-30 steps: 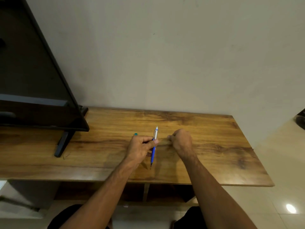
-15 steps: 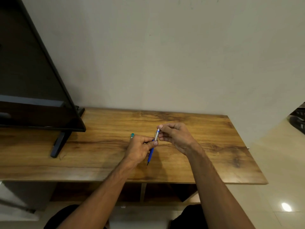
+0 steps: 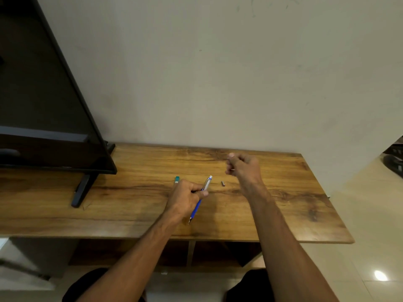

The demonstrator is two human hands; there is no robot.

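Grips the mechanical pencil [image 3: 201, 198] in the left hand [image 3: 186, 197], thumb and curled fingers clamped round the middle of the barrel. Points the tip down below those fingers toward the near table edge, with the white upper end sticking out above the thumb.

Finds the right hand [image 3: 244, 168] no longer on that upper end, where its fingertips pinched half a second ago. Carries it up and to the right now, well apart from the pencil. Keeps the right fingers curled in together, apparently pinching a small pale piece [image 3: 232, 169] at the fingertips, too small to identify.

Leaves a small dark cap [image 3: 222, 183] lying on the wooden table [image 3: 283, 214] between the two hands, just right of the pencil's upper end. Shows a teal item [image 3: 177, 179] on the table just beyond the left knuckles.

Reads as the top end now taken apart. Probably calls next for work on the open barrel, then refitting the piece and the cap. Risks the loose cap rolling off if nudged.
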